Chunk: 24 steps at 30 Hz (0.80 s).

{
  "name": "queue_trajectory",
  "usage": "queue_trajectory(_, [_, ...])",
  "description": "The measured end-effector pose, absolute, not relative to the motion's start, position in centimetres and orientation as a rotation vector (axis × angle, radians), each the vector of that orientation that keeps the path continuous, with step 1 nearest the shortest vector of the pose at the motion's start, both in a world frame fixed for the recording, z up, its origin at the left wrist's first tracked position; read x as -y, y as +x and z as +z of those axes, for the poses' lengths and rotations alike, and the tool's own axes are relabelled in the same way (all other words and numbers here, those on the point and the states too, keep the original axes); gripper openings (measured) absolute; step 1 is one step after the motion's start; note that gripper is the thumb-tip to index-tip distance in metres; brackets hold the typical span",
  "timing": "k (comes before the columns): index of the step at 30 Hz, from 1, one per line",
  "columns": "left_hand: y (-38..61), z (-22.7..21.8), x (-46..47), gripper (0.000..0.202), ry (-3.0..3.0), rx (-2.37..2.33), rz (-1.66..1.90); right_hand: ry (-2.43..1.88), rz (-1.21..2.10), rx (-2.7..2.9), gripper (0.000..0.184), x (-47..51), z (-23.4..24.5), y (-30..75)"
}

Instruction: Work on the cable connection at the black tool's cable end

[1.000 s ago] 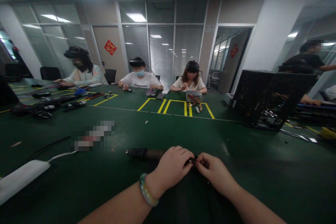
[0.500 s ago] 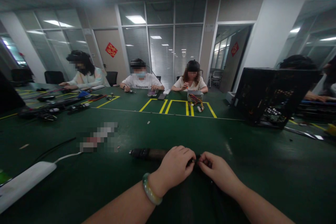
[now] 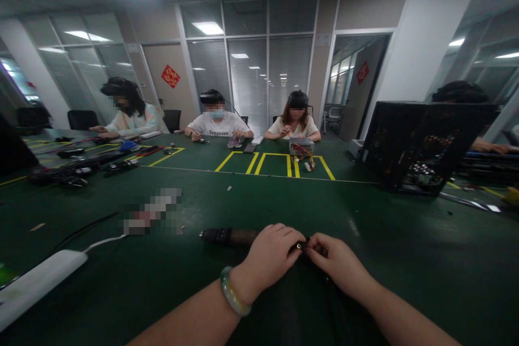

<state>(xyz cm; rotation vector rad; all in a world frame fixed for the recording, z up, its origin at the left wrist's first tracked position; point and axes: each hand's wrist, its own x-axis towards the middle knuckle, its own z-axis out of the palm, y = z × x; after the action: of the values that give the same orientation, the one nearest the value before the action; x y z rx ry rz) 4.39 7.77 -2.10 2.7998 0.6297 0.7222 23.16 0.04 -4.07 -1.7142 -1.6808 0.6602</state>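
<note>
On the green table (image 3: 203, 203) I view, through the head camera, a dark cylindrical tool (image 3: 239, 237) lying near the two hands, its metal tip pointing left. My left hand (image 3: 270, 254), a bracelet (image 3: 235, 292) at the wrist, has its fingers curled over the tool's right-hand end. A small dark piece with a brass-coloured spot (image 3: 299, 246) shows at its fingertips. My right hand (image 3: 343, 265) sits just beside, thumb and fingers drawn together in a pinch; what they grip, if anything, is hidden and I cannot tell. A white power strip (image 3: 44, 284) lies to the left; across the table stand a grey box with wires (image 3: 301, 146) and a black case (image 3: 405, 146).
</note>
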Motion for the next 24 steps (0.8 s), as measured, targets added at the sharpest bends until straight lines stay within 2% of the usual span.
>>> queue_trajectory(7, [4.34,-2.0,-7.67,0.011,2.8,-0.615,0.716,-1.704,0.66,1.69,0.017,0.11,-3.65,23.01])
queue_trajectory(12, [4.38,-2.0,-7.59,0.019,2.799,-0.67,0.721,-1.701,0.677,1.686,0.018,0.05,-3.65,23.05])
queue_trajectory(18, [4.35,-2.07,-7.73,0.01,2.818,-0.633,0.702,-1.712,0.696,1.679,0.017,0.07,-3.77,23.08])
queue_trajectory(24, [4.33,-2.05,-7.59,0.017,2.84,-0.636,0.702,-1.713,0.713,1.668,0.017,0.21,-3.5,22.95])
